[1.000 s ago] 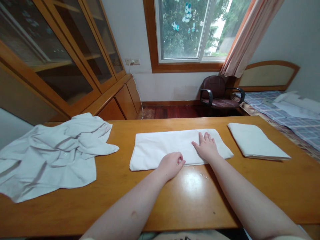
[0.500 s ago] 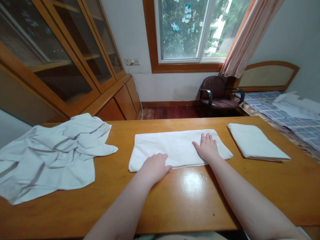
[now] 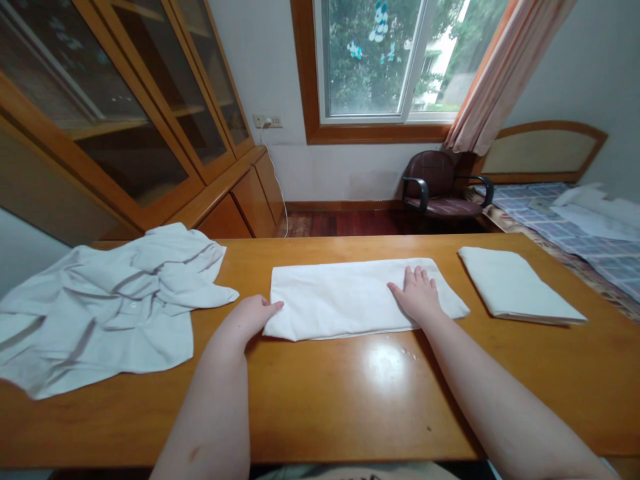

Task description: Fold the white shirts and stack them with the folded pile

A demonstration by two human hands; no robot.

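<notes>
Left hand (image 3: 250, 319) curled against the left end of the long folded white cloth (image 3: 340, 297) on the wooden desk (image 3: 350, 400); its fingertips were hidden, so any grip was unclear. Right hand (image 3: 419, 298) lay flat and spread on the cloth's right part, seemingly pinning it. Farther left, a crumpled pale grey shirt (image 3: 110, 307) ran out of frame.

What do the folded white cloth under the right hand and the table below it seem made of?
The white folded rectangular cloth looks like thin woven fabric, perhaps cotton, with a matte surface: it shows soft creases and limp, layered edges. The orange-brown table looks like wood or wood veneer under glossy varnish: there is faint grain and a bright window glare on its top.
</notes>
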